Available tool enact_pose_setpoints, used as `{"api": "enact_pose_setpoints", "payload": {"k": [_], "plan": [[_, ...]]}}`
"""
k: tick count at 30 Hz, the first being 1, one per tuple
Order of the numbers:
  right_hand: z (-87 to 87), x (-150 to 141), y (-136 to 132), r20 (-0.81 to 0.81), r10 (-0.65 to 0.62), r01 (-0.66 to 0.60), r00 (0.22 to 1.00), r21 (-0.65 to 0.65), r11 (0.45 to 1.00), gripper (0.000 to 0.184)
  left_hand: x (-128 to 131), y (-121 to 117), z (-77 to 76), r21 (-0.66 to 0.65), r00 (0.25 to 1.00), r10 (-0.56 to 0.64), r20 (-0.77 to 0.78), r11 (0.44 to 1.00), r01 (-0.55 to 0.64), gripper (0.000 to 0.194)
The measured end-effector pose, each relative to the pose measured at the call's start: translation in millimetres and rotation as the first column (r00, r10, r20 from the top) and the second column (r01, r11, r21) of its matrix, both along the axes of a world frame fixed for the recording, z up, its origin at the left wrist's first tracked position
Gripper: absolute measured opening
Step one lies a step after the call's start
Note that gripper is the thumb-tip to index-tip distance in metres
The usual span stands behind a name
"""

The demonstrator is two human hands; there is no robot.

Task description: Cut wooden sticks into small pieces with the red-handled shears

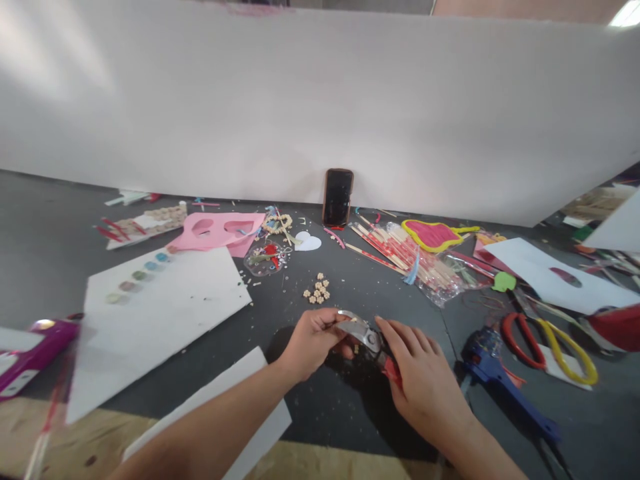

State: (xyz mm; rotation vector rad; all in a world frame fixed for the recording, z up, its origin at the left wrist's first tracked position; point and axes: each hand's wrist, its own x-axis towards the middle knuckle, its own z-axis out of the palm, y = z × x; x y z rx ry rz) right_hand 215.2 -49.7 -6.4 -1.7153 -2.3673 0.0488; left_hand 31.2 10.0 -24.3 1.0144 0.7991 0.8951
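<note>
My right hand (425, 367) is wrapped round the red handles of a pair of pruning shears (364, 333), whose curved metal blades point left. At the blades, my left hand (313, 340) is closed in a pinch. What its fingers hold is too small and too covered to name; a bit of pale material shows between the blades. Just beyond my hands lies a small pile of beige flower-shaped pieces (319, 291) on the dark tabletop.
A phone (338, 198) leans against the white board behind. A bundle of red-marked sticks (395, 250), scissors (563, 353) and a blue glue gun (505, 383) lie to the right. On the left are a white sheet (165, 333), a pink paper mask (215, 230) and a purple tool (37, 353).
</note>
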Motion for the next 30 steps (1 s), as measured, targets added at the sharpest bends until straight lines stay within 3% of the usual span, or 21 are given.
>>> {"api": "enact_pose_setpoints", "payload": {"k": [11,17,23,30], "plan": [[-1.6,0.1,-0.6,-0.007,-0.017,0.016,1.0,-0.106,0.994,0.057,-0.6,-1.2,-1.3,-0.044,0.999,-0.036,0.005,0.998,0.036,0.014],[-2.9,-0.2,0.3,0.016,-0.041,0.042,0.999,-0.075,0.996,0.054,3.2,-2.4,-2.1,-0.052,1.0,-0.001,0.017,0.999,0.002,0.022],[-5.5,-1.3,2.5,0.018,-0.047,0.047,0.999,-0.012,0.999,0.056,1.7,-1.3,2.3,-0.05,0.998,0.061,0.007,0.997,-0.06,0.011],[-3.7,-2.1,4.0,0.017,-0.036,0.037,0.999,-0.028,0.999,0.062,1.9,0.2,3.4,-0.035,0.999,0.047,-0.021,0.998,-0.048,0.008]]}}
